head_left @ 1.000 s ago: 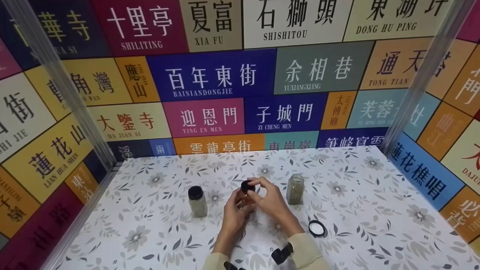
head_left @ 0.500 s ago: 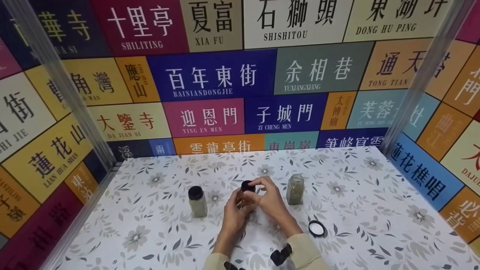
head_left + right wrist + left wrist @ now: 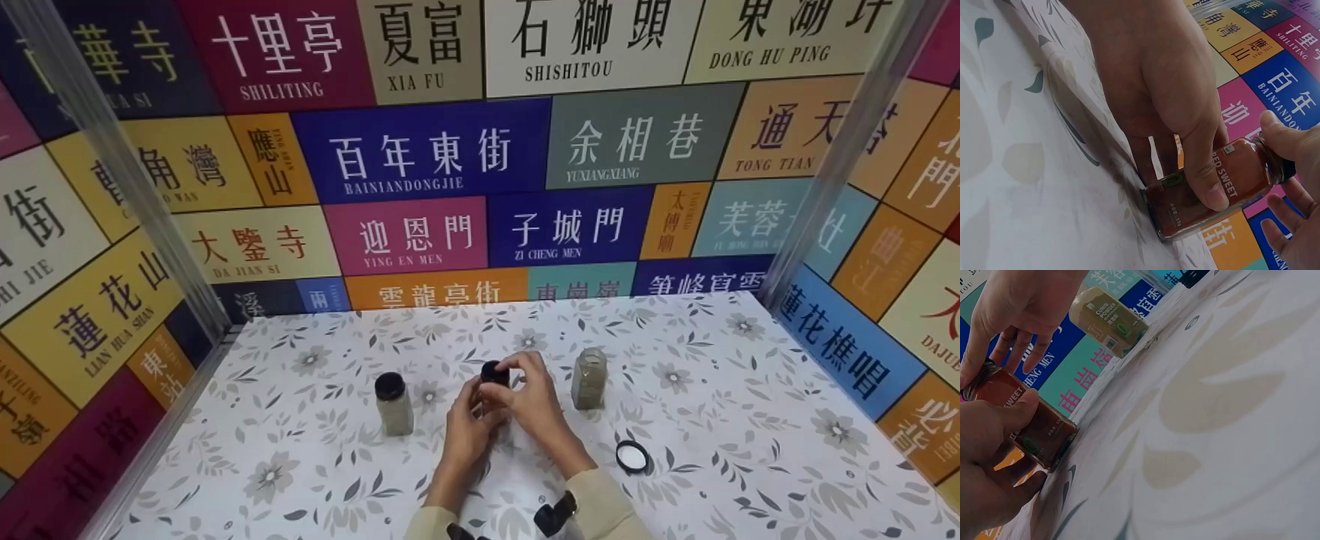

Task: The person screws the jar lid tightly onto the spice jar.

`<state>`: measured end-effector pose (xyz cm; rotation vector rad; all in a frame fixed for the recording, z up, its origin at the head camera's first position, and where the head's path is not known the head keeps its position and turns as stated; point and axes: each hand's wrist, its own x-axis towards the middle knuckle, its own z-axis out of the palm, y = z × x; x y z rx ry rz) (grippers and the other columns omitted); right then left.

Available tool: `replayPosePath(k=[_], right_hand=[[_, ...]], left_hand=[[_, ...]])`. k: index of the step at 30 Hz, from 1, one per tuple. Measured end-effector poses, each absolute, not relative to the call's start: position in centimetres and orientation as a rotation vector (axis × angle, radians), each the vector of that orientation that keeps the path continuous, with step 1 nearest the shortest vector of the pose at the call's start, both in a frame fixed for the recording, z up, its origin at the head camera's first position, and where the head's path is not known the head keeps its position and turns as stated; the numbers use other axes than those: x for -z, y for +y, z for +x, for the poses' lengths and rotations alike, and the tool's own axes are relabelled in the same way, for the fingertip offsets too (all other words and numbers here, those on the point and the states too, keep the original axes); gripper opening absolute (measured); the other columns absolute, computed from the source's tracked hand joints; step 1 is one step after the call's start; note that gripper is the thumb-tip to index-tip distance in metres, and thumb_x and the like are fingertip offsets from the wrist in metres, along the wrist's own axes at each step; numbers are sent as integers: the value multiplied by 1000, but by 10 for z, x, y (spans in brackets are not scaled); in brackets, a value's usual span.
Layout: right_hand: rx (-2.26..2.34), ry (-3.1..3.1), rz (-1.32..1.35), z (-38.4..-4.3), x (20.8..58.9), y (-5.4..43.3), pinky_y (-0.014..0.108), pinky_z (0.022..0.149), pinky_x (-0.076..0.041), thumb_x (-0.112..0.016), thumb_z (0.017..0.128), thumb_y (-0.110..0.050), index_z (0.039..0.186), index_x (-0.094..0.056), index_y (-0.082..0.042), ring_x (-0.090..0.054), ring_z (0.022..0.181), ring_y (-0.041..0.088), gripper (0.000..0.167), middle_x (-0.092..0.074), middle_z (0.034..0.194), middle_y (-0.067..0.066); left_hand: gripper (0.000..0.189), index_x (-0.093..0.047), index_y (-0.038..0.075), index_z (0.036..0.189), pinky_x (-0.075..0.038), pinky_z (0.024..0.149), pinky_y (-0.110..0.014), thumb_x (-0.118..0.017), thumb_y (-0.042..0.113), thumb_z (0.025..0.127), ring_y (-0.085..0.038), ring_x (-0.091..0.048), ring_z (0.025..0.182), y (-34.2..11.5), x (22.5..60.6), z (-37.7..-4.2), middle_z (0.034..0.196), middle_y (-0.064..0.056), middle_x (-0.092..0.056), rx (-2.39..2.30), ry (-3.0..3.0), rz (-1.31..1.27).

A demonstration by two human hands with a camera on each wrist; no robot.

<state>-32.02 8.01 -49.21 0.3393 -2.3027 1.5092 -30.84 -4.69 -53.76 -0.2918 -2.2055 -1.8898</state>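
My left hand (image 3: 466,431) grips the body of a square glass spice jar (image 3: 1044,424). Its contents are reddish-brown and the label reads "RED SWEET". The jar stands tilted in the wrist views, its base at the patterned tabletop. A black lid (image 3: 493,370) sits on its top, and my right hand (image 3: 538,397) pinches that lid between thumb and fingers. From the head view the hands hide most of the jar's body. To the right stands a lidless jar (image 3: 589,382) of greenish-tan powder, labelled "CUMIN POWDER" in the left wrist view.
Left of my hands stands another tan spice jar (image 3: 395,412) with a black lid. A loose black lid with a white inside (image 3: 634,457) lies near my right forearm. Behind the floral-covered table (image 3: 300,420) rises a wall of coloured signs (image 3: 420,150).
The right hand's thumb and fingers have shifted slightly around the lid, and its wrist has turned a little. The left hand and the jar stay in place.
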Motion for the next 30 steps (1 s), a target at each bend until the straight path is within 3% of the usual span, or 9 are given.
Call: replayPosePath(k=[6,12,23,30], right_hand=[[-1579,-2308,425,-319,490,85,56,106,-45,-78,87,-24,104,-68,-16,-57,127,33,21,-65,129,9],[-1561,-2293,570,-321,492,92,56,105,-45,-74,87,-10,111,-72,-15,-60,125,33,24,-69,128,8],[-1522,-2276,520,-322,495,91,46,104,-49,-80,84,-25,107,-76,-20,-61,115,24,24,-65,116,2],[-1519,-2270,467,-320,494,85,54,98,-50,-82,82,-25,103,-75,-18,-60,110,24,23,-61,113,5]], left_hand=[[62,-50,-2,139,-58,91,-31,-76,0,83,-32,-66,114,-47,538,-310,129,-26,-65,1925,-2194,-287],[62,-53,1,138,-58,83,-23,-77,-1,81,-29,-67,110,-46,538,-311,126,-24,-66,2003,-2164,-242],[62,-52,0,139,-58,92,-32,-78,2,82,-33,-66,117,-47,536,-309,130,-23,-64,1943,-2173,-275],[63,-52,0,139,-57,96,-39,-78,2,82,-35,-64,120,-47,536,-307,136,-23,-61,1931,-2175,-260]])
